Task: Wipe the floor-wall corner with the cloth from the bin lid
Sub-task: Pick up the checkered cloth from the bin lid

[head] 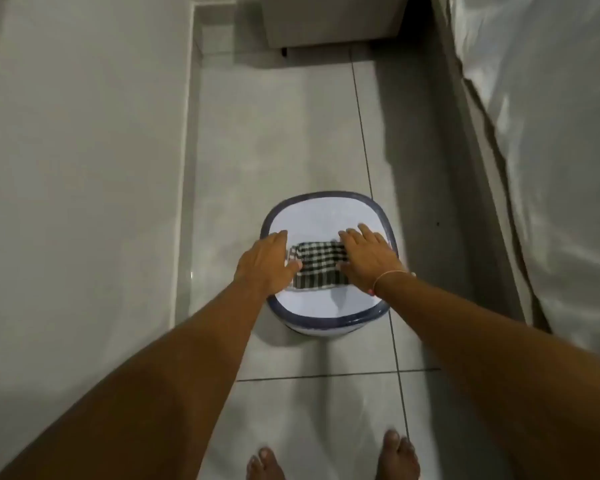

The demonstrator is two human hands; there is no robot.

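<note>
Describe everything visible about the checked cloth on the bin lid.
The checked cloth is a dark-and-white woven piece, apparently folded into a flat rectangle, lying across the middle of the white, blue-rimmed bin lid. The left hand rests at its left end and the right hand covers its right end, fingers flat rather than closed. It has not been lifted.

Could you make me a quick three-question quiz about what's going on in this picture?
1. True or false: the checked cloth lies on the bin lid.
2. Which hand wears a thin wristband? A) left hand B) right hand
3. Fill in: the wall whose foot needs wiping stands on the person's ___ side.

Key: 1 true. 2 B. 3 left.
</note>
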